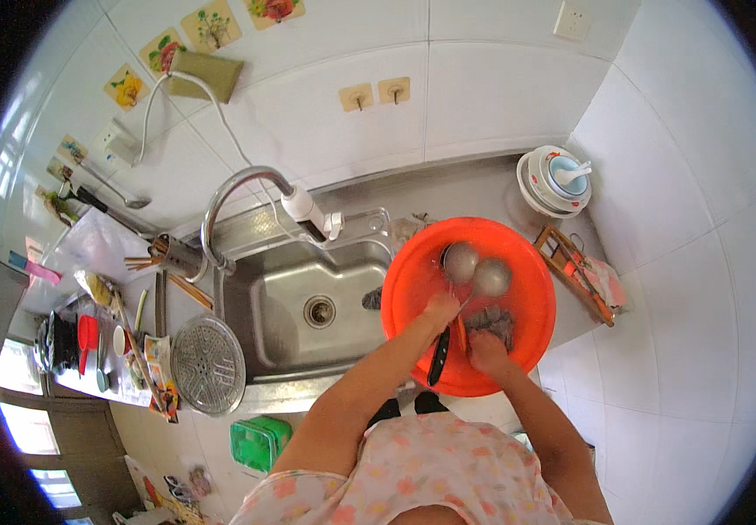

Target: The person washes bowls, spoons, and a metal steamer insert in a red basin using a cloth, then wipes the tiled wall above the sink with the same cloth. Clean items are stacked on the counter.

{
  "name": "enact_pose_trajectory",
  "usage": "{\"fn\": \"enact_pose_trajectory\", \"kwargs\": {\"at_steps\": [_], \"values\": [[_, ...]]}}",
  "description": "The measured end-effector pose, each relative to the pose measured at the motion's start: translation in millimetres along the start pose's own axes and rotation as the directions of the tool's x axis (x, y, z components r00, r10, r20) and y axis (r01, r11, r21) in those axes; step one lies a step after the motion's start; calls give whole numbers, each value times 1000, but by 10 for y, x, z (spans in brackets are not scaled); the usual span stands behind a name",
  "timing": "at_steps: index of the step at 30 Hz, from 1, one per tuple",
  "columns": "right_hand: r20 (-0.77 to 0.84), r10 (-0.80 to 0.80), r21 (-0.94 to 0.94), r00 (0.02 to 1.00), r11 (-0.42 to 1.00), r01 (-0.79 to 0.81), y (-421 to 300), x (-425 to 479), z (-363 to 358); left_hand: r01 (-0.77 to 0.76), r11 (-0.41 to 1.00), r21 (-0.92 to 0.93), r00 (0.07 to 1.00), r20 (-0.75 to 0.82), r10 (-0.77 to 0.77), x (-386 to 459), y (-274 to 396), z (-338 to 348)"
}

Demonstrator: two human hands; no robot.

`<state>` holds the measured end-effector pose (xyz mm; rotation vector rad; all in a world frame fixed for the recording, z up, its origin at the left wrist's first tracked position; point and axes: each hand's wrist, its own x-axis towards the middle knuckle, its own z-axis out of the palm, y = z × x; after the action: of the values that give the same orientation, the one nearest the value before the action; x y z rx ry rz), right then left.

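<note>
A large orange plastic basin (529, 289) of water stands on the counter right of the sink. My left hand (442, 310) is inside it, closed around the metal stems of kitchen utensils. One ladle bowl (461, 262) and a second round metal bowl (492, 278) lie just beyond that hand. A black handle (439, 359) sticks out below it towards me, beside an orange handle (461, 333). Lower in the basin, my right hand (488, 352) grips a dark grey cloth (494, 323), whose far part spreads in front of the fingers.
Left of the basin is a stainless steel sink (286, 315) under a curved faucet (246, 174). A perforated steamer plate (208, 364) overlaps the counter's front edge. Stacked bowls (555, 184) and a wooden rack (571, 272) stand at right. A green plastic bin (259, 443) is on the floor.
</note>
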<state>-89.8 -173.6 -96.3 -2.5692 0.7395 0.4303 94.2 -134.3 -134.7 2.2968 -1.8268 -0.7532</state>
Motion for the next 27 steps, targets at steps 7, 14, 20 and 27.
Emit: {"fn": "enact_pose_trajectory", "kwargs": {"at_steps": [7, 14, 20, 27], "values": [[-81, 18, 163, 997, 987, -5, -10, -53, -424, 32, 852, -523, 999, 41, -13, 146, -271, 265], [-201, -209, 143, 957, 960, 240, 51, -281, -642, 237, 763, -601, 952, -13, -305, -328, 506, -472], [-203, -51, 454, 978, 880, 140, 76, -281, -860, 69, 988, -139, 998, -3, -70, -864, 253, -961], [-318, -121, 259, 940, 943, 209, -44, -269, -1071, -465, 715, -522, 730, -683, -24, -1464, -163, -618]]}}
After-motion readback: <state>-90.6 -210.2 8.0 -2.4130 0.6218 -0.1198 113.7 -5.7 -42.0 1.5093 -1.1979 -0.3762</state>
